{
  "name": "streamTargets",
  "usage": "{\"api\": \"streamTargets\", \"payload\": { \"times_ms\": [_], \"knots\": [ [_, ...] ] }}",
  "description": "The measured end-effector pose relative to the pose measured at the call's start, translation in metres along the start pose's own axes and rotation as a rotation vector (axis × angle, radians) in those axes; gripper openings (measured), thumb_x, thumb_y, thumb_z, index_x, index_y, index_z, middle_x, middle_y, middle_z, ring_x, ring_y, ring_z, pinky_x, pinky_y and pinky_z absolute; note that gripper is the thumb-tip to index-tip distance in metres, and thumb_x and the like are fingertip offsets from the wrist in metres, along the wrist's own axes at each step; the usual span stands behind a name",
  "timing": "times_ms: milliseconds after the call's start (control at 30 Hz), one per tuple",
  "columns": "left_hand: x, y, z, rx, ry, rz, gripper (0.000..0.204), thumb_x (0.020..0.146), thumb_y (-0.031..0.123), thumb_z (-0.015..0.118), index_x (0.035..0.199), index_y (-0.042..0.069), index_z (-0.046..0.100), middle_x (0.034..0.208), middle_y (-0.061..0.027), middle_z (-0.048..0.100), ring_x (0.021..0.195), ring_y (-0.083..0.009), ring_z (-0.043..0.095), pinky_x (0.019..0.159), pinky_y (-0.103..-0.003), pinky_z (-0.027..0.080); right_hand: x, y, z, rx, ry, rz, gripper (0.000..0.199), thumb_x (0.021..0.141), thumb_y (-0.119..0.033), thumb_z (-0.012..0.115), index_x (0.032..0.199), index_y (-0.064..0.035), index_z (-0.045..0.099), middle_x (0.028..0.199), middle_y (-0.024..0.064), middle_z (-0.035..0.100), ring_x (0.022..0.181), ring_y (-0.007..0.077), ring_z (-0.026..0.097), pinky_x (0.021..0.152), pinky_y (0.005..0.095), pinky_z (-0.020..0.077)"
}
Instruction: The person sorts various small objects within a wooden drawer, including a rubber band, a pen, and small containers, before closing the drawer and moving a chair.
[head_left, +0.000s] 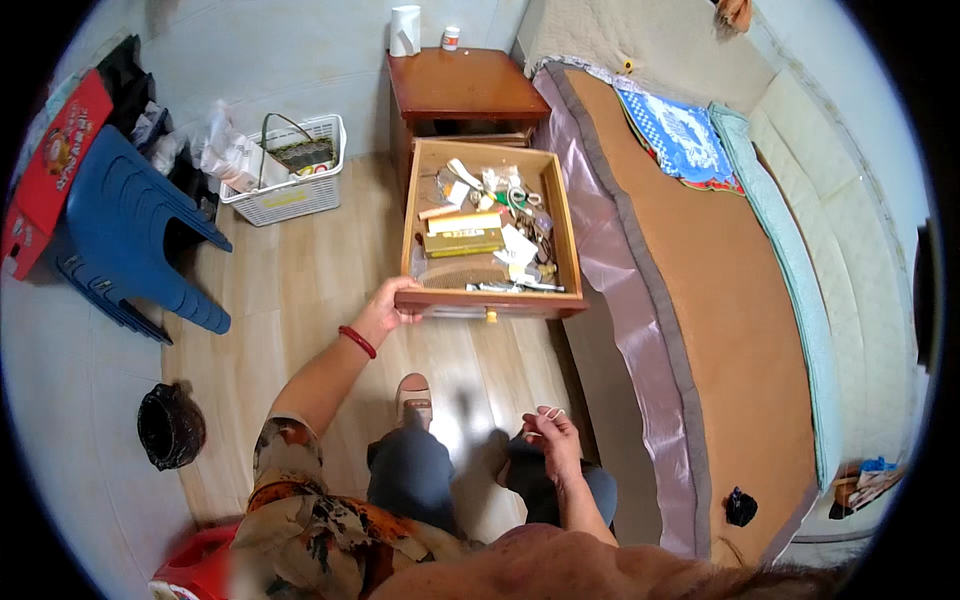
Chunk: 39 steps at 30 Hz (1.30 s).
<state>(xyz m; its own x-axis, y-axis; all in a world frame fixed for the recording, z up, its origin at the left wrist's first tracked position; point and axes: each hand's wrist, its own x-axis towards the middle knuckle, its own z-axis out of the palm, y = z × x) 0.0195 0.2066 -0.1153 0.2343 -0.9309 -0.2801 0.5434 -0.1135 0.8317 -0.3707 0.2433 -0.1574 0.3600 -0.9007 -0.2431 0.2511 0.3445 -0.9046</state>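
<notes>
I can't make out the small pale thing (553, 412) pinched at my right hand (552, 443); it is too small to tell. Beyond my left hand (385, 310) on the drawer (490, 300), the clutter (490, 225) blurs together, and the nightstand (465, 90) hides the drawer's far end.

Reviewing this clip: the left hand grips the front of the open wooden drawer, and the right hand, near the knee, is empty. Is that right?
Not quite. In the head view the right hand pinches a small pale item, too small to identify. The rest stands: the left hand grips the front of the open wooden drawer.
</notes>
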Motion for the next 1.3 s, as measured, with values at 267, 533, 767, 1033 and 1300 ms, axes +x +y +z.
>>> {"api": "streamTargets", "payload": {
  "times_ms": [267,533,767,1033,1300],
  "knots": [
    [0.018,-0.017,0.006,-0.007,0.066,0.032,0.015,0.071,0.024,0.061,0.077,0.011,0.055,0.076,-0.0053,0.056,0.069,-0.0200,0.052,0.062,-0.039,0.047,-0.032,0.051,-0.021,-0.086,-0.167,0.058,0.023,0.082,-0.012,0.063,0.102,-0.0015,0.057,0.081,0.0024,0.059,0.069,0.0098,0.054,0.064,0.0239,0.0451],
    [0.024,-0.030,0.020,-0.013,0.128,0.076,0.014,0.072,0.024,0.061,0.073,0.011,0.054,0.071,-0.0033,0.056,0.065,-0.0174,0.052,0.060,-0.039,0.046,-0.017,0.056,-0.037,-0.081,-0.220,0.102,0.023,0.083,-0.011,0.063,0.102,-0.0007,0.058,0.085,0.0049,0.062,0.073,0.0107,0.056,0.064,0.0238,0.0458],
    [0.031,-0.030,0.025,0.042,0.182,0.115,0.014,0.070,0.023,0.062,0.074,0.012,0.055,0.070,-0.0036,0.056,0.062,-0.0171,0.052,0.057,-0.036,0.046,-0.016,0.045,-0.051,-0.182,-0.257,0.114,0.021,0.081,-0.012,0.066,0.098,-0.0007,0.061,0.084,0.0015,0.060,0.074,0.0093,0.055,0.064,0.0229,0.0454],
    [0.025,-0.031,0.040,0.002,0.140,0.093,0.014,0.071,0.024,0.061,0.075,0.011,0.055,0.073,-0.0051,0.056,0.067,-0.0186,0.053,0.057,-0.037,0.045,-0.042,0.044,-0.034,-0.293,-0.271,0.107,0.024,0.080,-0.011,0.067,0.101,-0.0007,0.061,0.086,-0.0005,0.060,0.079,0.0081,0.054,0.073,0.0223,0.0428],
    [0.023,-0.030,0.052,-0.009,0.174,0.117,0.019,0.071,0.028,0.059,0.081,0.014,0.054,0.090,-0.0074,0.056,0.084,-0.0240,0.051,0.056,-0.040,0.043,-0.054,0.083,-0.038,-0.265,-0.295,0.061,0.026,0.082,-0.013,0.066,0.104,-0.0013,0.060,0.088,0.0000,0.061,0.080,0.0079,0.055,0.073,0.0225,0.0440]
  ]
}}
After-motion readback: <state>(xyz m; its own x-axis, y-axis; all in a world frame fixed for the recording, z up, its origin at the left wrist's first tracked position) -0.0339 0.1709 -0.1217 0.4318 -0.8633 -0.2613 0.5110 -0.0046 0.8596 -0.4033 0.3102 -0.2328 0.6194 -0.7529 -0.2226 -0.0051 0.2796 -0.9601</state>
